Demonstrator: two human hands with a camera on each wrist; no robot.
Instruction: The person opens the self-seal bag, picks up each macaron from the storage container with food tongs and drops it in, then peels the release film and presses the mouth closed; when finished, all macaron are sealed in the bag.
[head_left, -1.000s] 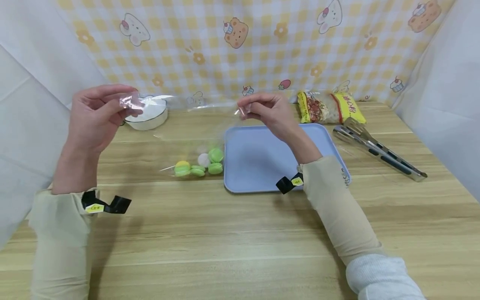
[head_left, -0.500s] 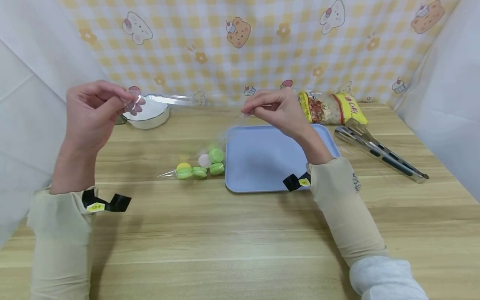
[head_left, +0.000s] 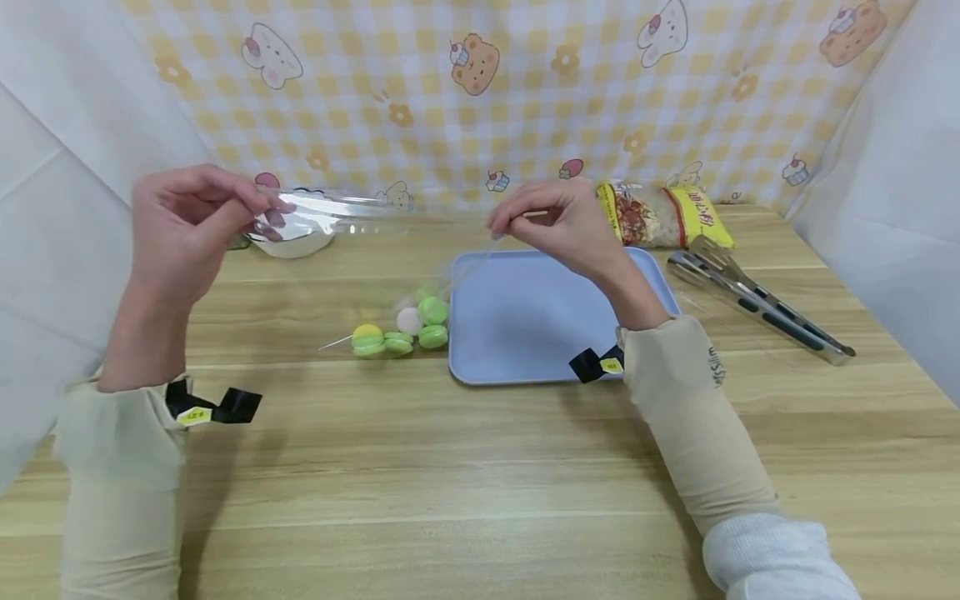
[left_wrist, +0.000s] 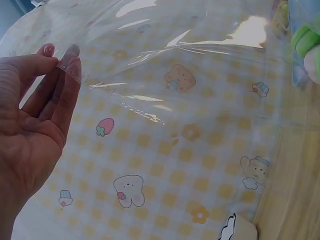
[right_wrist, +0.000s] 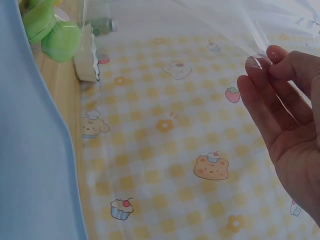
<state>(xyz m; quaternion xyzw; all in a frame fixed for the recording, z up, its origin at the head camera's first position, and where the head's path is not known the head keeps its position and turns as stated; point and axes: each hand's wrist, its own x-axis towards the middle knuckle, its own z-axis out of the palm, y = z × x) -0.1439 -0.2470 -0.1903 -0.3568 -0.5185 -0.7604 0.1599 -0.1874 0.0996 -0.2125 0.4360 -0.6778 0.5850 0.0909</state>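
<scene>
A clear plastic bag point(head_left: 360, 218) stretches between my two raised hands in the head view. My left hand point(head_left: 183, 229) pinches its upper left corner between thumb and fingers. The upper right part of the film is pinched by my right hand point(head_left: 558, 223); that grip also shows in the right wrist view, where the right hand point(right_wrist: 290, 105) holds the film's edge. Several macarons point(head_left: 398, 343), green, yellow and pale, sit low in the bag, just left of the blue tray point(head_left: 525, 312). The bag's lower outline is hard to make out.
A white bowl point(head_left: 292, 245) with a dark rim stands behind the bag at the left. To the back right lie a yellow food packet point(head_left: 660, 215) and metal tongs point(head_left: 757, 300). A checked curtain point(head_left: 397, 83) hangs behind the wooden table point(head_left: 450, 483).
My right hand has moved slightly right, drawing the film wider, then stayed nearly still. My left hand has shifted a little left, and its fingers have moved at the corner. The macarons stay nearly in place.
</scene>
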